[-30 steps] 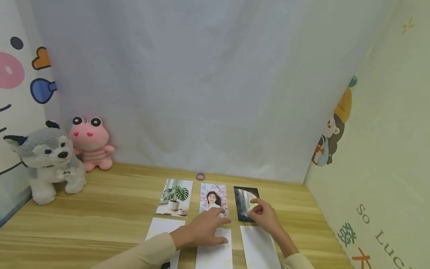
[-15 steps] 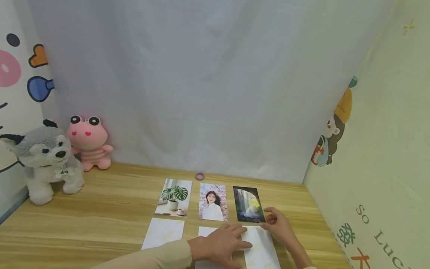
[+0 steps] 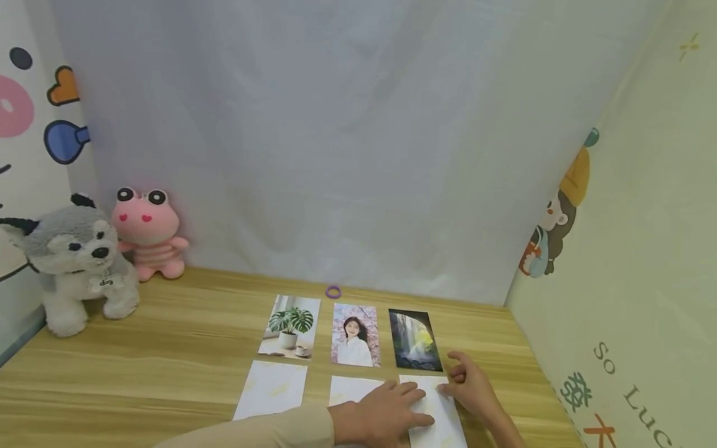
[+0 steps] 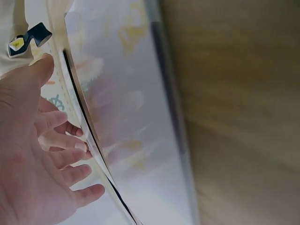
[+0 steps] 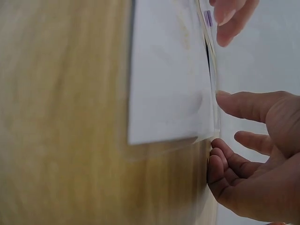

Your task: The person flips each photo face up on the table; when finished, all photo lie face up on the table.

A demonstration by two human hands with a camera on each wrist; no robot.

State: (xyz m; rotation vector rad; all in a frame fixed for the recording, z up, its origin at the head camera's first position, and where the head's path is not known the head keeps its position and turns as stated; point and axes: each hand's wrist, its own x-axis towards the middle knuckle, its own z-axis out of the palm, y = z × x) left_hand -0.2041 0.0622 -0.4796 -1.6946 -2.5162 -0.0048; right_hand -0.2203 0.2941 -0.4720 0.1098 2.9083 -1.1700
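Three picture cards lie face up in a row: a potted plant card (image 3: 289, 327), a portrait card (image 3: 355, 336) and a waterfall card (image 3: 416, 340). Below them lie three white cards: a left one (image 3: 270, 387), a middle one (image 3: 353, 387) partly covered by my left hand, and a right one (image 3: 448, 417). My left hand (image 3: 389, 412), fingers spread, reaches over the right white card; its fingers look relaxed in the left wrist view. Beside that card's upper right edge, my right hand (image 3: 473, 387) touches it with the thumb (image 5: 229, 101), index finger extended and other fingers loosely bent.
A purple ring (image 3: 333, 292) lies behind the cards near the grey curtain (image 3: 313, 155). At the left on the wooden table (image 3: 168, 348) sit a plush husky (image 3: 89, 267) and a pink frog toy (image 3: 151, 236). A printed wall panel (image 3: 633, 249) bounds the right side.
My left hand has shifted right and down, off the portrait card to the right white card. My right hand has left the waterfall card and moved down beside the white one.
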